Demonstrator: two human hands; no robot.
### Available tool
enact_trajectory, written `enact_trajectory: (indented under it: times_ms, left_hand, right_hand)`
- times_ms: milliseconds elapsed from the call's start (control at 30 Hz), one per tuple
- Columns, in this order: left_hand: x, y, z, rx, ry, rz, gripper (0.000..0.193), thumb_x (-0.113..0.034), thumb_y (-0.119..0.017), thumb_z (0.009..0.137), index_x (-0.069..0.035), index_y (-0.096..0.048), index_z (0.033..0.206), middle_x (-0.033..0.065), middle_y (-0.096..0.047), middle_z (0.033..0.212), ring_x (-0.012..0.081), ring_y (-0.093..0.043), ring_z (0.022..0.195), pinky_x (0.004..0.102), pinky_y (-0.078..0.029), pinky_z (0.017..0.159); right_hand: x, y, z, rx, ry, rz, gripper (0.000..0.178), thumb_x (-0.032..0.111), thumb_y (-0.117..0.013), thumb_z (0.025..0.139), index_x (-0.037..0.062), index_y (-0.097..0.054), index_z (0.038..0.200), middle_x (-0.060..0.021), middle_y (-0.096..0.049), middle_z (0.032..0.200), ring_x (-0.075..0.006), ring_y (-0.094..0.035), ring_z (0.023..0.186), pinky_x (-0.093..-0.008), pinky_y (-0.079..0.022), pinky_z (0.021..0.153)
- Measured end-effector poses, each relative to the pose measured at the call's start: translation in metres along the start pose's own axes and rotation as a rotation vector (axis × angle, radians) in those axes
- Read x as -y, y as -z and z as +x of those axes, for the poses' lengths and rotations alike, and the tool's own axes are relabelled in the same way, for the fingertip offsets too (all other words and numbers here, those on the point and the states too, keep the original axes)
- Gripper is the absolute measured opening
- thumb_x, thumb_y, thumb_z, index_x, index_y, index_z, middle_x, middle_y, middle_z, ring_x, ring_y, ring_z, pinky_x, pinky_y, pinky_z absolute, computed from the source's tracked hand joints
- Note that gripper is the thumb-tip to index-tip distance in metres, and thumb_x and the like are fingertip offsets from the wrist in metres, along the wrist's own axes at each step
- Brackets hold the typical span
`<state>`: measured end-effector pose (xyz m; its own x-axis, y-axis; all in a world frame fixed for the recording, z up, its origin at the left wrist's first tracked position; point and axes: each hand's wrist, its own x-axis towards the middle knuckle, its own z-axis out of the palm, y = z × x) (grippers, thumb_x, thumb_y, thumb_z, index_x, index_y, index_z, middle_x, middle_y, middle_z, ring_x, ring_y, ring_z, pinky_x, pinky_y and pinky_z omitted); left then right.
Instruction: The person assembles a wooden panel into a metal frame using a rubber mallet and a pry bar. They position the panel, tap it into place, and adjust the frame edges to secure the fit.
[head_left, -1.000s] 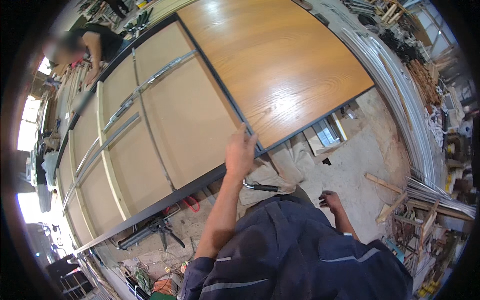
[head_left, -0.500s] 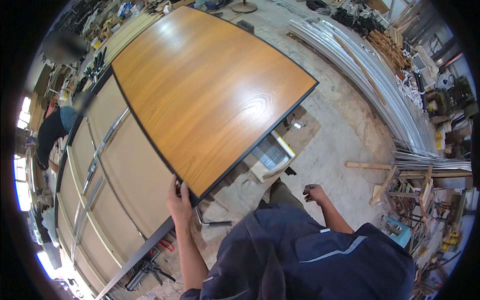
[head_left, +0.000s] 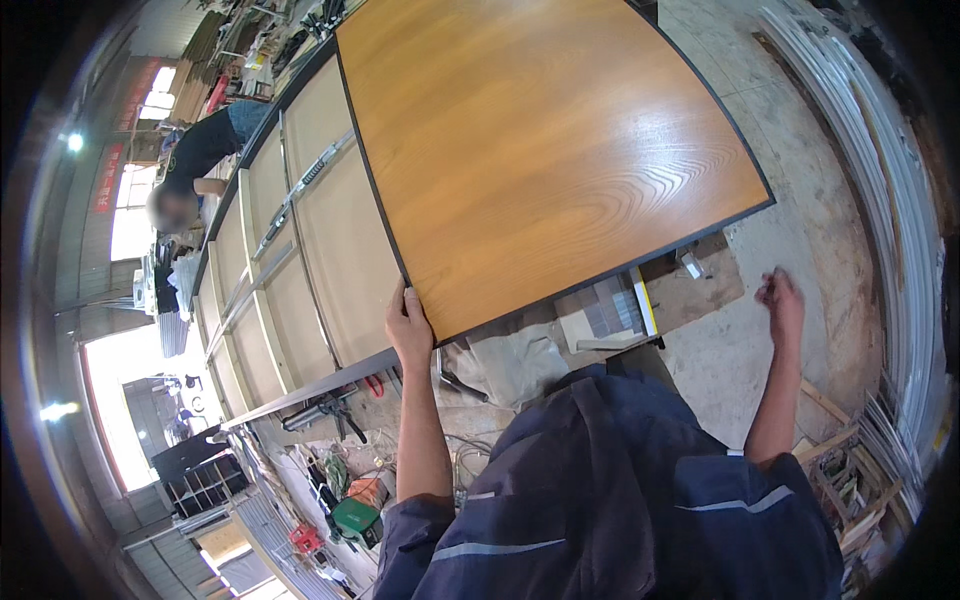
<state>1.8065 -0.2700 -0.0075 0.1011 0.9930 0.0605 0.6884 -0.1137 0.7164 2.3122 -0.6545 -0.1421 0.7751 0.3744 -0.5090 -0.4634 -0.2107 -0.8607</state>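
In the head view, the left hand [head_left: 410, 325] touches the lower-left corner of the brown board [head_left: 540, 160], upper centre; its grip is unclear. The blurred right hand [head_left: 782, 294], spread unclear, has swung farther right, so only the left touches the board.

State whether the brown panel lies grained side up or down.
Up: the brown panel shows its glossy grain, left hand at its near corner.

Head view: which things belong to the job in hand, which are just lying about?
Likely the job:
- wood-grain panel, left hand at its near corner
- slatted frame adjoining it
- metal rods across the frame

Probably lying about:
- caulking-gun-like tool by the frame
- green case
- long metal strips, right
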Motion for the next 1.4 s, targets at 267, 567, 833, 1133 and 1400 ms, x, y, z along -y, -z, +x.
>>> enact_trajectory:
  times_ms: [267, 567, 833, 1133, 1400]
  left_hand:
    - [-0.007, -0.012, -0.006, -0.08, -0.022, 0.196, 0.042, -0.025, -0.048, 0.108, 0.004, -0.061, 0.136, 0.0249, -0.067, 0.131, 0.0346, -0.064, 0.124, 0.0408, -0.048, 0.105]
    - [-0.025, -0.021, -0.009, 0.02, 0.035, 0.343, 0.056, -0.036, -0.038, 0.112, 0.008, -0.053, 0.142, 0.0261, -0.059, 0.142, 0.0368, -0.054, 0.134, 0.0403, -0.039, 0.113]
    - [-0.014, -0.022, -0.003, 0.112, 0.182, 0.504, 0.051, -0.035, -0.037, 0.112, 0.006, -0.057, 0.135, 0.0276, -0.064, 0.127, 0.0406, -0.064, 0.111, 0.0473, -0.051, 0.091]
    - [-0.018, -0.016, 0.002, -0.006, 0.036, 0.443, 0.048, -0.034, -0.041, 0.111, -0.002, -0.053, 0.145, 0.0284, -0.069, 0.119, 0.0396, -0.069, 0.112, 0.0445, -0.054, 0.092]
    - [-0.009, -0.019, 0.001, 0.011, 0.045, 0.364, 0.046, -0.034, -0.04, 0.111, -0.003, -0.053, 0.142, 0.0304, -0.068, 0.115, 0.0463, -0.067, 0.11, 0.0484, -0.052, 0.091]
  right_hand:
    - [0.16, -0.106, 0.062, 0.127, 0.25, -0.155, 0.044, 0.027, -0.066, 0.097, -0.0059, -0.064, 0.127, -0.014, -0.072, 0.113, -0.0211, -0.067, 0.099, -0.0363, -0.053, 0.09]
    - [0.155, -0.125, 0.061, 0.217, 0.474, -0.602, 0.052, 0.025, -0.069, 0.089, -0.0015, -0.063, 0.134, -0.0232, -0.069, 0.125, -0.0343, -0.065, 0.118, -0.0381, -0.047, 0.103]
    - [0.15, -0.122, 0.059, 0.275, 0.342, -0.392, 0.048, 0.02, -0.066, 0.093, -0.0077, -0.062, 0.132, -0.0213, -0.068, 0.123, -0.0296, -0.064, 0.117, -0.0375, -0.047, 0.102]
    - [0.144, -0.119, 0.069, 0.313, 0.224, -0.319, 0.051, 0.015, -0.058, 0.095, -0.0094, -0.056, 0.139, -0.0179, -0.065, 0.132, -0.0237, -0.06, 0.119, -0.0345, -0.043, 0.106]
    - [0.157, -0.12, 0.067, 0.296, 0.262, -0.459, 0.052, 0.018, -0.058, 0.097, -0.007, -0.056, 0.142, -0.0178, -0.066, 0.132, -0.0235, -0.06, 0.121, -0.0345, -0.042, 0.108]
